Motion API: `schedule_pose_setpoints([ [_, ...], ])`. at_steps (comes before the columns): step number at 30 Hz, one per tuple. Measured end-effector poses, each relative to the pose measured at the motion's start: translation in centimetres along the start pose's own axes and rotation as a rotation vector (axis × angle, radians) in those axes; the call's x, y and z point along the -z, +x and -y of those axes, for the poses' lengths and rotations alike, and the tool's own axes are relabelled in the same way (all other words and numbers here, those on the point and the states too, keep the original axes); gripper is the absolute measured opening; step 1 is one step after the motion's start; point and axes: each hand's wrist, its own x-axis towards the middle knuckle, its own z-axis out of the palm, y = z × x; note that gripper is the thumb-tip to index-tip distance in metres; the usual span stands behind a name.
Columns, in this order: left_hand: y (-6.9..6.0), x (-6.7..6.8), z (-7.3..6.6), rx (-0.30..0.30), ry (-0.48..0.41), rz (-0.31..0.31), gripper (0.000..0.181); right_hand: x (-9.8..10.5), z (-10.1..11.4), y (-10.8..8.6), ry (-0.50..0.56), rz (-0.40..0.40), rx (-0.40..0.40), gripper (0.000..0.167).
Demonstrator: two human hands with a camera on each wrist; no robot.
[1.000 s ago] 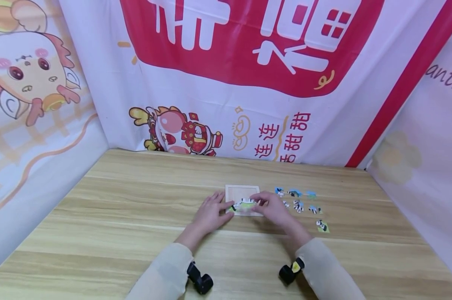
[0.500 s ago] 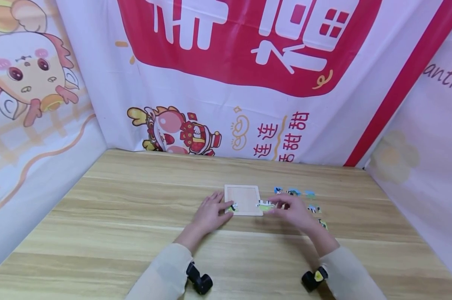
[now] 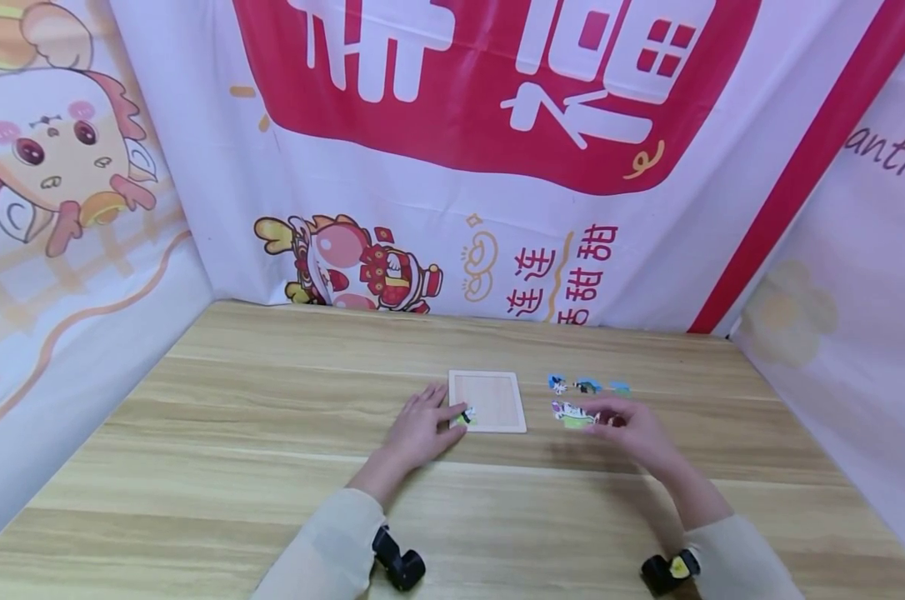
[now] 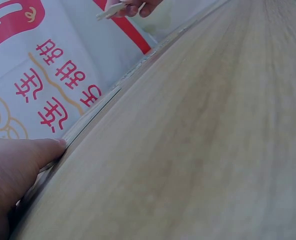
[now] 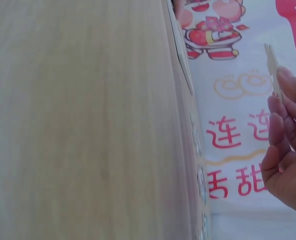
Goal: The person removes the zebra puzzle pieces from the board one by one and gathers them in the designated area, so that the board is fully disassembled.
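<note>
A shallow square wooden puzzle tray [image 3: 490, 375] lies on the table. One jigsaw piece [image 3: 468, 414] with green and black-and-white print sits in its near left corner. My left hand [image 3: 420, 423] rests at that corner, its index finger and thumb touching the tray and piece. In the left wrist view the left thumb [image 4: 25, 157] lies on the tray's edge. To the right of the tray, my right hand [image 3: 632, 429] pinches another jigsaw piece [image 3: 578, 422], white above and green below. The right wrist view shows this thin piece [image 5: 273, 67] held above the table between thumb and fingers.
Loose jigsaw pieces [image 3: 587, 386] lie right of the tray in a back row. Others are partly or wholly hidden behind the right hand. The wooden table [image 3: 272, 392] meets a printed cloth backdrop [image 3: 422, 167] at its far edge, with cloth on both sides.
The right hand has lifted the white-and-green piece out of the tray and carried it right, over the loose pieces. My left hand has stayed at the tray's corner.
</note>
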Motion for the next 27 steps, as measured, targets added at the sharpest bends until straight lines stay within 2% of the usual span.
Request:
schedule_pose_setpoints([
  [4,0.0,0.0,0.0,0.001,-0.002,0.002,0.043,1.2,-0.9,-0.8,0.025,0.006,-0.041,0.039],
  [12,0.0,0.0,0.0,0.004,-0.004,0.007,0.043,2.7,-3.5,-1.6,0.051,-0.009,-0.009,0.035],
  [21,0.0,0.0,0.0,0.005,-0.008,0.005,0.043,2.8,-5.6,-1.9,-0.013,0.036,-0.11,0.033],
  [27,0.0,0.1,0.0,0.006,-0.007,0.009,0.043,2.3,-6.4,-1.9,-0.007,0.028,-0.095,0.033],
])
